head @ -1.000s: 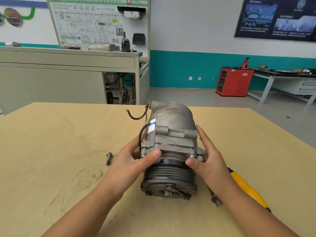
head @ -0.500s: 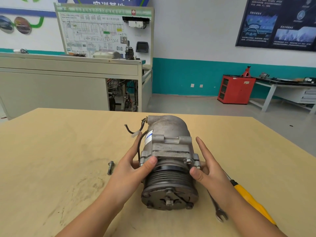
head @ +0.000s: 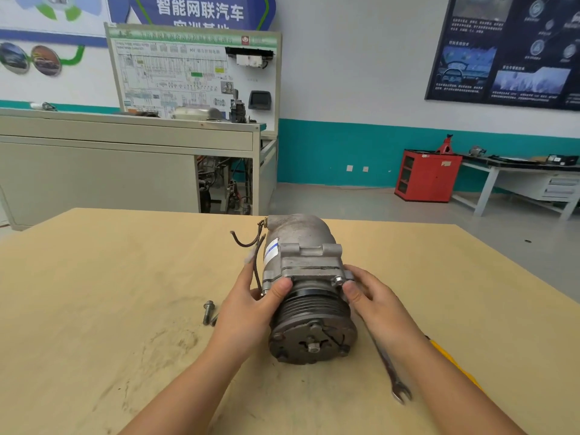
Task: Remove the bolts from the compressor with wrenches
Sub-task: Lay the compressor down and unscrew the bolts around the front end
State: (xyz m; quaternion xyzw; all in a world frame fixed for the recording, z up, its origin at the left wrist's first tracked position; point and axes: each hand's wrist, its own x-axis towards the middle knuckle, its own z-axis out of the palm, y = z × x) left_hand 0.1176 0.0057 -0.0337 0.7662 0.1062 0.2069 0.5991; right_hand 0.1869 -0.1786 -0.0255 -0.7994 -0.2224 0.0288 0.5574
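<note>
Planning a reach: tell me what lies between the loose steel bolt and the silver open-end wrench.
Head view: the left hand and the pulley end of the grey metal compressor lie between them.

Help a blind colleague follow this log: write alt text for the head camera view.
A left hand and a right hand grip the sides of a grey compressor lying on a tan table, pulley toward the camera. A loose bolt lies to its left; a wrench and a yellow-handled tool lie to its right, untouched.
</note>
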